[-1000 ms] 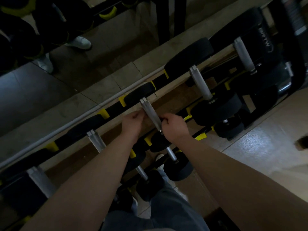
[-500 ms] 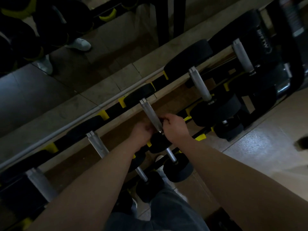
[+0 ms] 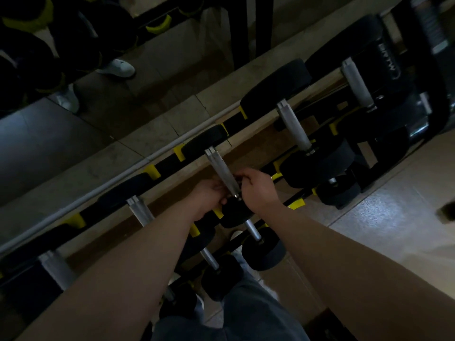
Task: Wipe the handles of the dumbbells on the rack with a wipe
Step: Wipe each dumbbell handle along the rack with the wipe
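Fingers of the right hand are curling round the near end of a silver handle. The left hand is curling its fingers against the other side. A wipe cannot be made out. The dumbbell, black-headed, is lying across the rack top tier. White lettering on the large dumbbell far right is showing too blurred to read.

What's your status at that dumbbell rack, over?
Left hand and right hand both curled round dumbbell handle, near end. Wipe not visible, too dark. Nothing blocking.
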